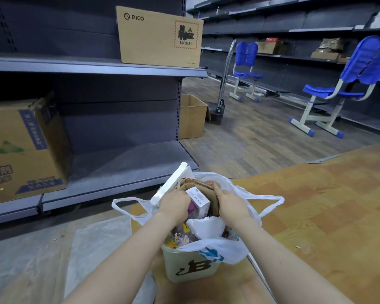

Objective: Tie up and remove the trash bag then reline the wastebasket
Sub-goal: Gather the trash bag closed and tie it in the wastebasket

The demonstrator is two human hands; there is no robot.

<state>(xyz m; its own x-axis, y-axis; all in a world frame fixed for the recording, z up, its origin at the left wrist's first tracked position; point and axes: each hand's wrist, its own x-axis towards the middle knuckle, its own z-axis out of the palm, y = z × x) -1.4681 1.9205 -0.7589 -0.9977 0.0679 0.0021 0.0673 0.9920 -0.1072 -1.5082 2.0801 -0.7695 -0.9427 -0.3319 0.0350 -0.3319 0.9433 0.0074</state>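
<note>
While both forearms reached in from six o'clock, the small pale plastic wastebasket point(190, 267) with a black letter mark stood low at centre on the wooden floor, lined with a thin white handled trash bag point(225, 249) heaped with rubbish. The left hand point(174, 205) pressed down among the contents, fingers curled beside a white carton point(199, 204); whether it gripped anything could not be told. The right hand point(230, 204) curled over brown cardboard point(206, 186) inside the bag. A loose clear plastic sheet point(97, 244) lay at eight o'clock. Toward twelve o'clock a tan cardboard box point(158, 37) sat on grey metal shelving point(97, 66); blue chairs point(342, 84) stood at two o'clock.
</note>
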